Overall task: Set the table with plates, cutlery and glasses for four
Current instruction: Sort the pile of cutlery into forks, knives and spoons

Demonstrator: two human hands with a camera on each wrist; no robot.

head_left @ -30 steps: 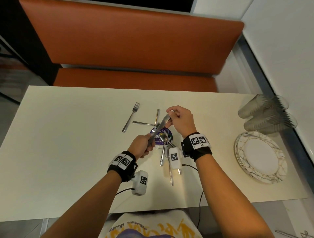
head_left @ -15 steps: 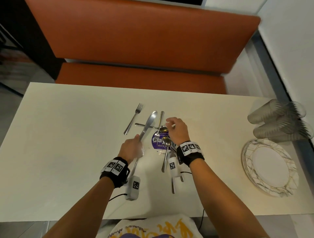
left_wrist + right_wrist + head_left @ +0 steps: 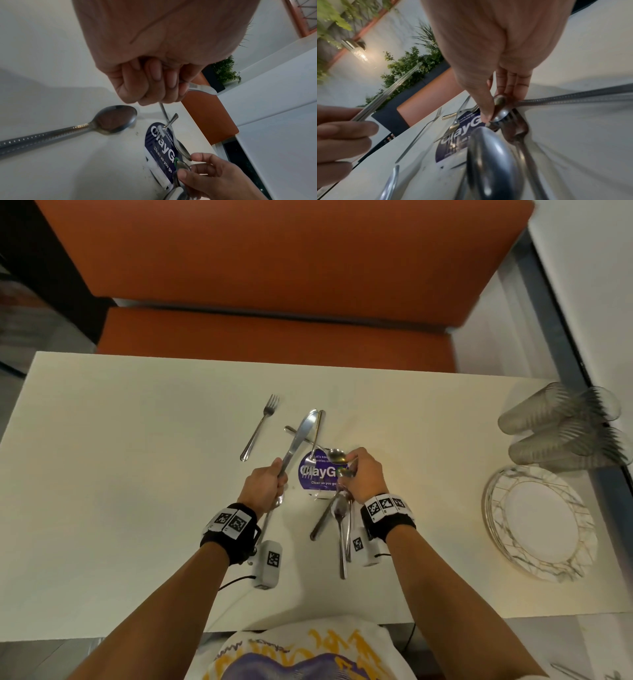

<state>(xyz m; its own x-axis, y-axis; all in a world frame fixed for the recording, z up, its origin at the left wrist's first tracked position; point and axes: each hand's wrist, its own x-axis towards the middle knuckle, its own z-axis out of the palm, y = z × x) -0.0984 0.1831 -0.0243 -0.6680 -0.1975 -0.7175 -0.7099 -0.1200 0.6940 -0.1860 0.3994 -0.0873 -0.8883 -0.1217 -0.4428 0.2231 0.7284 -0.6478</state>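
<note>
My left hand (image 3: pixel 270 481) grips a table knife (image 3: pixel 303 429) by its handle, with the blade pointing away over the table; in the left wrist view the fist (image 3: pixel 154 83) is closed round the handle. My right hand (image 3: pixel 349 470) reaches into the cutlery pile (image 3: pixel 337 518) at the table's middle. Its thumb and fingers (image 3: pixel 486 108) pinch the bowl of a spoon (image 3: pixel 501 113). A fork (image 3: pixel 517 125) and another spoon (image 3: pixel 491 162) lie just under that hand. A lone fork (image 3: pixel 260 428) lies left of the pile.
A stack of marbled plates (image 3: pixel 537 522) sits at the table's right end, with ribbed glasses (image 3: pixel 561 426) lying on their sides behind it. A purple sticker (image 3: pixel 317 474) marks the table (image 3: pixel 120 474) under the cutlery. An orange bench (image 3: pixel 274 333) runs along the far side.
My right hand let go of the knife's tip and dropped to the pile, where it now pinches a spoon. My left hand kept the knife and lowered it to the left.
</note>
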